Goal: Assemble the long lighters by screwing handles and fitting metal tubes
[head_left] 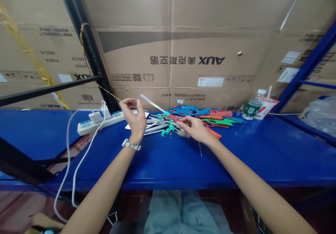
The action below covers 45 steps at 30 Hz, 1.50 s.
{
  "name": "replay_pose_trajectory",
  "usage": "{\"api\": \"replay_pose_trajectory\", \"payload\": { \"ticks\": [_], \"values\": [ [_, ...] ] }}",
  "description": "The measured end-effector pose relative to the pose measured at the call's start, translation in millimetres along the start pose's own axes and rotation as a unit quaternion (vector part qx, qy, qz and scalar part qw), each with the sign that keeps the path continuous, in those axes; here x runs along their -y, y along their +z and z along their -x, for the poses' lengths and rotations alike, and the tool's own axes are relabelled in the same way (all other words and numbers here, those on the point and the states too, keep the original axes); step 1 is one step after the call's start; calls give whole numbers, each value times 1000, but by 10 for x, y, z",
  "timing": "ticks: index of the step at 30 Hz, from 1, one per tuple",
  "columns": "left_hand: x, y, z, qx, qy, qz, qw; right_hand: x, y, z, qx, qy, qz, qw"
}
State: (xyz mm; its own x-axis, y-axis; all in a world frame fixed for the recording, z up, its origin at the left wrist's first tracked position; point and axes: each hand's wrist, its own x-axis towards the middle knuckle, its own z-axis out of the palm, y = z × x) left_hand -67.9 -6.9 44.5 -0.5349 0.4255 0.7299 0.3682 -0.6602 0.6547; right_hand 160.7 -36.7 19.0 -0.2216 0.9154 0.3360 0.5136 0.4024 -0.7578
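My right hand (193,127) pinches the red part of a long tool (172,117), which has a green collar and a flat silver blade pointing up and left. Left of the blade, my left hand (134,116) is raised with its fingers curved and apart, holding nothing. Beneath and between the hands lie several silver metal strips (154,126) and small green pieces (166,131). Blue plastic parts (190,110) are heaped behind, with red and green plastic parts (223,122) to the right of my right hand.
A white power strip (101,122) with plugs and cables lies on the blue shelf (168,164) at the left. A water bottle (252,106) and a red-and-white cup (266,108) stand at the right. Cardboard (170,45) rises behind; a dark post (89,48) is at left.
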Motion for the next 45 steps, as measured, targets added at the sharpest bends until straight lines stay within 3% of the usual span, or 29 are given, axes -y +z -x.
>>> {"api": "replay_pose_trajectory", "payload": {
  "ticks": [2,5,8,12,19,30,35,41,45],
  "values": [
    [5,135,15,59,-110,79,989,8,-16,-37,6,20,-84,996],
    [47,339,62,210,-253,188,925,44,1,-68,36,28,-152,987],
    [78,437,148,251,-290,239,892,95,-3,-81,95,59,-186,976],
    [69,415,323,295,-325,260,860,134,3,-140,179,98,-236,950],
    [59,368,433,334,-347,251,840,106,84,-170,190,137,-398,887],
    [-45,398,551,362,-344,235,834,134,-5,-37,198,205,-399,872],
    [-69,335,596,431,-334,253,799,182,16,-26,154,204,-420,871],
    [-43,329,673,365,-436,331,753,141,139,-46,135,212,-441,861],
    [-76,351,615,325,-456,355,749,102,160,12,142,193,-447,862]
  ]
}}
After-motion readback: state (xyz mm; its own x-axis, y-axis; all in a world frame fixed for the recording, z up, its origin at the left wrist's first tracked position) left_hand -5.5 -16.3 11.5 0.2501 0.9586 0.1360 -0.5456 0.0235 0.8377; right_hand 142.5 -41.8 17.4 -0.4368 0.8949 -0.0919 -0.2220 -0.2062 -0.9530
